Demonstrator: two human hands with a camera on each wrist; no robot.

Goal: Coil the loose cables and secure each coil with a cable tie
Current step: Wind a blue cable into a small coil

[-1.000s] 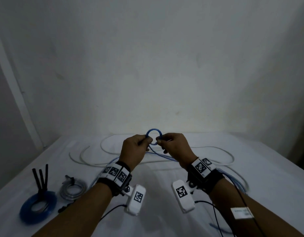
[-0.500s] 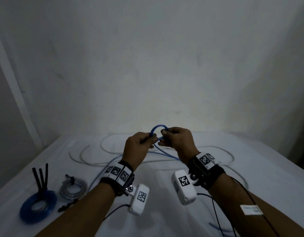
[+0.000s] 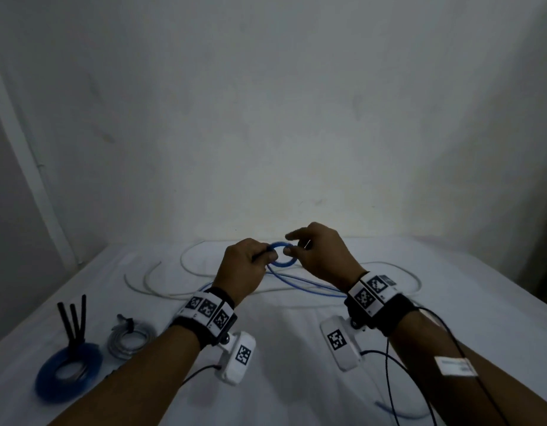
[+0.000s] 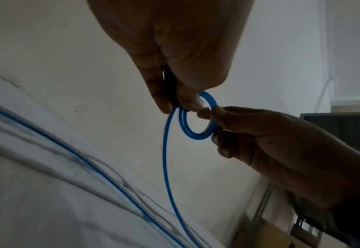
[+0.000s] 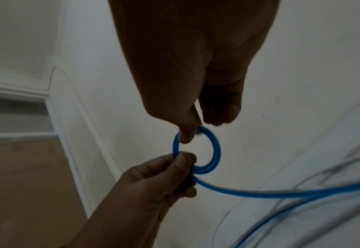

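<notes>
The left hand is raised above the bench, its thumb and fingers closed in a pinch on the near side of a small coil of blue cable. The coil shows at least two turns lying flush against one another. The right hand meets the coil from the opposite side: thumb and forefinger pinch the far rim, the forefinger tip entering the ring, while the remaining fingers are loosely curled and one is extended above the coil. In the right wrist view the coil stands upright between the two hands, held clear of the surface. From the left-hand pinch the free length of blue cable drops away and runs across the white-covered bench toward the person's right, passing under the right wrist. A white cable lies loose in wide loops across the far part of the bench, behind both hands. At the near left edge rest a finished blue coil with three black cable ties standing up from it, and just beside it a grey coil bound with a dark tie. Both wrists carry bands with printed markers and white camera units.
</notes>
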